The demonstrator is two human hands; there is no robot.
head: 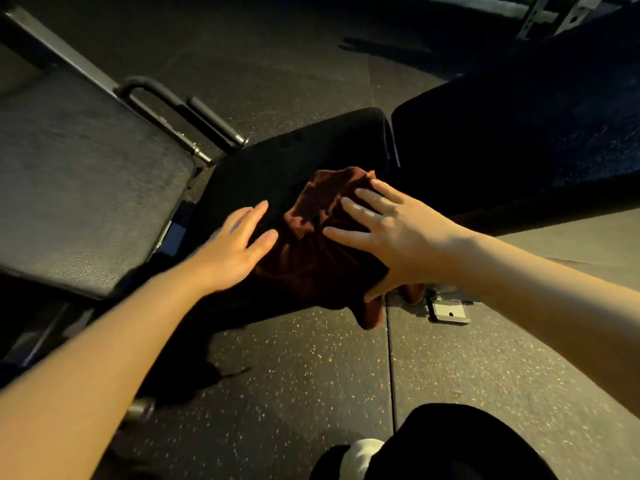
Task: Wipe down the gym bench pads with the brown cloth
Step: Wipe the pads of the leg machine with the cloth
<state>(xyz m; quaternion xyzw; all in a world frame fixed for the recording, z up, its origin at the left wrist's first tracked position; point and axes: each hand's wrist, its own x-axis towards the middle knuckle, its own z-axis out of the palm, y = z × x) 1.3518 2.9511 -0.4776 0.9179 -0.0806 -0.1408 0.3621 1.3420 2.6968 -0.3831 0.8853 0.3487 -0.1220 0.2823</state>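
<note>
The brown cloth (311,251) lies bunched on the black seat pad (263,168) of a gym bench, one corner hanging over the pad's near edge. My right hand (398,233) presses flat on the cloth's right side, fingers spread, thumb curled under its near edge. My left hand (235,247) rests open at the cloth's left edge, fingers straight, thumb touching the fabric. The bench's long black back pad (519,140) runs up to the right, past a narrow gap.
A second bench with a grey textured pad (79,188) and a black handle frame (173,105) stands at the left. Speckled rubber floor (304,375) fills the foreground. A metal foot plate (448,311) sits under the bench. My knee and shoe (415,452) are at the bottom.
</note>
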